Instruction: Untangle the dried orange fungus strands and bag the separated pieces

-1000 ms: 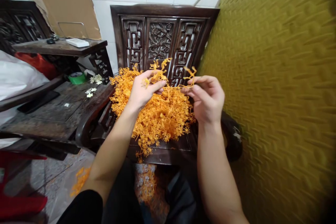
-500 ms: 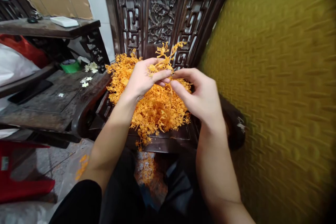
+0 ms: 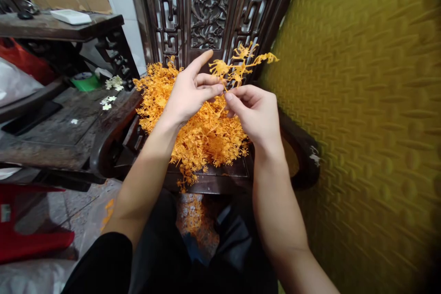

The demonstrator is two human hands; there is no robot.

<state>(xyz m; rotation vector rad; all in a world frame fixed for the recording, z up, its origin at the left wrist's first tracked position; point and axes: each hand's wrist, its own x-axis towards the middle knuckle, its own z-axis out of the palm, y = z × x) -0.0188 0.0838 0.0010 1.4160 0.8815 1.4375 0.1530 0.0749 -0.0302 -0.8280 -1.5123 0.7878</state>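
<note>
Both hands pinch one thin orange plastic branched sprig point(image 3: 241, 65) just above the orange sprig pile point(image 3: 193, 128) on the dark carved wooden chair point(image 3: 210, 14) — left hand point(image 3: 189, 94) grip closed on it, forefinger raised; right hand point(image 3: 255, 112) grip pinched at the stem. Risk — thin stem could snap or snag the pile.

Home used as workshop: carved wooden chair point(image 3: 210, 14), tiled wall point(image 3: 113, 4).
</note>
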